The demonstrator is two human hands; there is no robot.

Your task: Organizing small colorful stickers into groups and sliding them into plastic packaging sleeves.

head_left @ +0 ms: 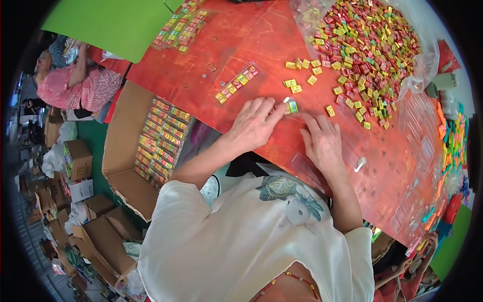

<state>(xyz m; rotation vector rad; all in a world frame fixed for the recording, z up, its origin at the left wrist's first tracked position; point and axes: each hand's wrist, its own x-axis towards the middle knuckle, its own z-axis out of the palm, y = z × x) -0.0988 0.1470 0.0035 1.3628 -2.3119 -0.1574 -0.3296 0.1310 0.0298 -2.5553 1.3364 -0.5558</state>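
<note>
Over the red-covered table, my left hand (254, 125) has its fingers bent, with the thumb and forefinger tips at a small green-and-yellow block (292, 106). They seem to pinch its near end, and a small whitish bit shows beside it. My right hand (323, 140) rests just to the right, fingers spread and thumb apart, holding nothing. Its fingertips come close to the block without gripping it. Beyond my hands lie several loose yellow blocks (296, 89). To the upper left of my left hand lies a filled strip of red and yellow blocks (236, 84).
A large heap of small coloured blocks (367, 50) spills from a clear plastic bag at the far right. Clear plastic trays (417, 131) lie on the right. More filled strips (181, 27) sit far left. A cardboard box (121, 136) holding packed strips stands left. Other people work nearby.
</note>
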